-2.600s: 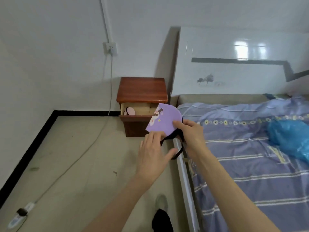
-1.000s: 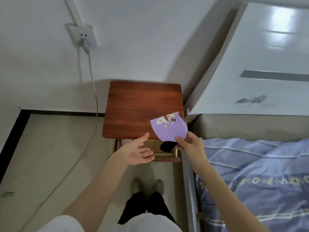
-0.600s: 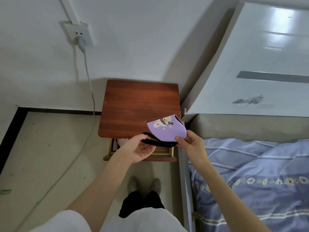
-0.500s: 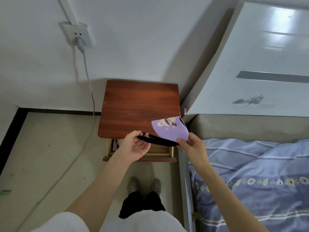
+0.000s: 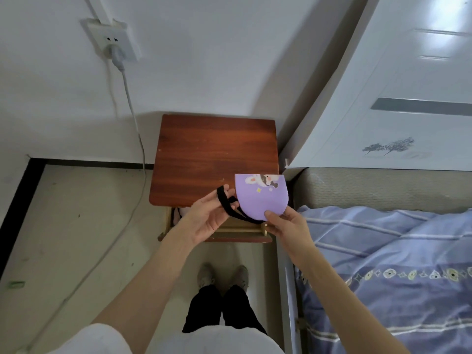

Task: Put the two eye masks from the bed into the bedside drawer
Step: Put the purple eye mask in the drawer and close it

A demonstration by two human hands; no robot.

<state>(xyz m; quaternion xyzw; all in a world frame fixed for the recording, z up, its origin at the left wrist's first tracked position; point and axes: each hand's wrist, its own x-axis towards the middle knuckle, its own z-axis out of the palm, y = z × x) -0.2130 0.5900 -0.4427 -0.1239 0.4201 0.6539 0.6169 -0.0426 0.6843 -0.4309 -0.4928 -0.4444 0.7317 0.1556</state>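
A folded purple eye mask [image 5: 259, 198] with a cartoon print hangs above the open bedside drawer [image 5: 240, 229]. My right hand [image 5: 287, 226] pinches its lower edge. My left hand [image 5: 208, 217] has the mask's black strap [image 5: 226, 203] looped over its fingertips. A pink eye mask [image 5: 181, 213] lies in the drawer's left end, mostly hidden by the tabletop and my left hand. The drawer belongs to a red-brown wooden nightstand [image 5: 217, 159].
The bed [image 5: 396, 264] with a blue striped cover lies to the right, its white headboard [image 5: 408, 98] behind. A wall socket [image 5: 112, 43] holds a plug, and its white cable [image 5: 135, 139] runs down across the floor on the left. My feet [image 5: 222, 275] stand just before the drawer.
I have walked from beside the bed up to the nightstand. My left hand took hold of the black strap and drew it out to the left of the mask.
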